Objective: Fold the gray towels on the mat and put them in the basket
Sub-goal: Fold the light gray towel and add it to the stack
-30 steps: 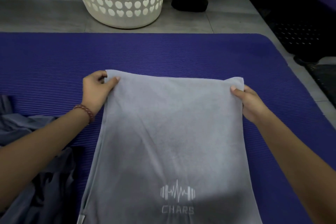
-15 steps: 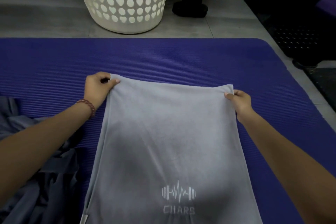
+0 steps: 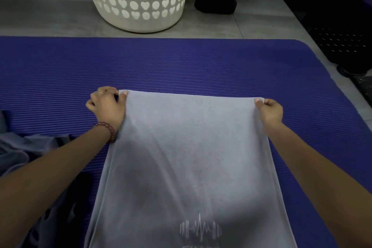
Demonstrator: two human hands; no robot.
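On purple ribbed foam mat [image 3: 201, 62], centre: gray cloth towel [image 3: 191, 157], spread from near edge outward. Its far left corner: left hand [image 3: 107, 106]; far right corner: right hand [image 3: 269, 111]. Left of towel, on mat: heap of crumpled gray towels [image 3: 16, 151]. Behind mat, on gray tiled floor [image 3: 50, 16]: cream perforated plastic basket [image 3: 138, 6]; black stand base [image 3: 215, 4] right of basket.

A reddish-brown beaded bracelet [image 3: 106, 129] circles my bare left wrist; my left hand [image 3: 107, 106] wears a thin ring [image 3: 99, 93].
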